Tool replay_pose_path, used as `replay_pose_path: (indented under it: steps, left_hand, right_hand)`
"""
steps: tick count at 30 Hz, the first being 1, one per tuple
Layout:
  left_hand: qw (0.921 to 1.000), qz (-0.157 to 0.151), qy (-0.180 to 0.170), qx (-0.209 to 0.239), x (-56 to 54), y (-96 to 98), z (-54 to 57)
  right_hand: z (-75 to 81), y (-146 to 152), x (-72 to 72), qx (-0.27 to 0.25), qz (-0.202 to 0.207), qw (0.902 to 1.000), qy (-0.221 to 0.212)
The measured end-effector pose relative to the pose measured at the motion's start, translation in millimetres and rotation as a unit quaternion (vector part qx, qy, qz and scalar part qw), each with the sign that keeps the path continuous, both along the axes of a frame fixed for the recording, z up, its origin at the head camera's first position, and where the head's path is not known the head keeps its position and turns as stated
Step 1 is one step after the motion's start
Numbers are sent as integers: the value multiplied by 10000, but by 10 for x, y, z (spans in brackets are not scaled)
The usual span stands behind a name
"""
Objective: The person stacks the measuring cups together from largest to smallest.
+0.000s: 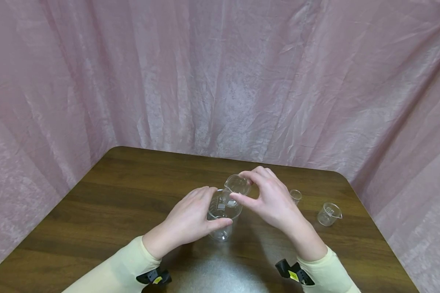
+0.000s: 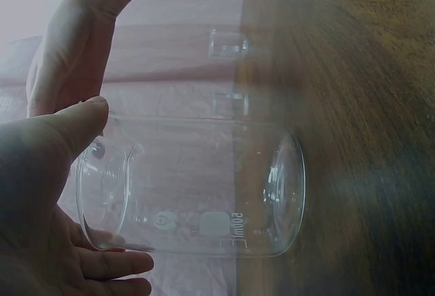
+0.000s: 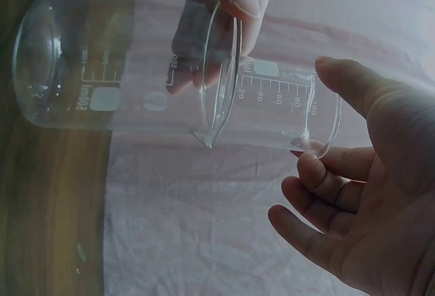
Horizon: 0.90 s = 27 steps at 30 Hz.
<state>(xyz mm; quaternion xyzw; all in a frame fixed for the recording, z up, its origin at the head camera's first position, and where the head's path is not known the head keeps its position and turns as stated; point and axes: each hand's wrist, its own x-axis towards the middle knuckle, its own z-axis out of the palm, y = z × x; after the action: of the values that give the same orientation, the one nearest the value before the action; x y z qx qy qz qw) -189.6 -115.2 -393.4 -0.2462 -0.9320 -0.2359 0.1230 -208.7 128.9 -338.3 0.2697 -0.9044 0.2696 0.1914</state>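
Note:
A large clear glass beaker (image 2: pixel 204 180) marked 500 ml stands upright on the table. My left hand (image 1: pixel 188 215) grips it near the rim, thumb on the near side and fingers round the far side. My right hand (image 1: pixel 273 199) pinches a smaller clear beaker (image 3: pixel 279 109) by its upper rim between thumb and fingers. The white scale on this smaller beaker runs from 20 to 100. Its base is at the large beaker's mouth; how far inside, I cannot tell. In the right wrist view the remaining right fingers (image 3: pixel 309 224) extend below the glass.
Two more small glass beakers stand to the right: one (image 1: pixel 296 196) partly behind the right hand, another (image 1: pixel 328 215) with a spout, farther right. The brown wooden table (image 1: pixel 113 195) has rounded far corners. Pink curtains (image 1: pixel 220 81) hang around it.

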Motion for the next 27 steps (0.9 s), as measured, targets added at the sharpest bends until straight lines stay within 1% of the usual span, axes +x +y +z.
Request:
replay_pose_path:
  steps: [7,15,22,27]
  left_hand:
    - [10000,-39,6,63,-5,-1,6]
    - [10000,-13,24,-14,3,-4,2]
    - [9999,29,-157,-9,8,-7,-8]
    - [9998,-34,-188,-73,7,-13,-4]
  right_hand:
    - [-11,-33,11,57,114,9999,-2]
    - [-63,-66,21,217,192,9996,-54]
    - [-109,-86,8,320,180,9991,-215]
    - [-127,-91,2,361,199,9985,-348]
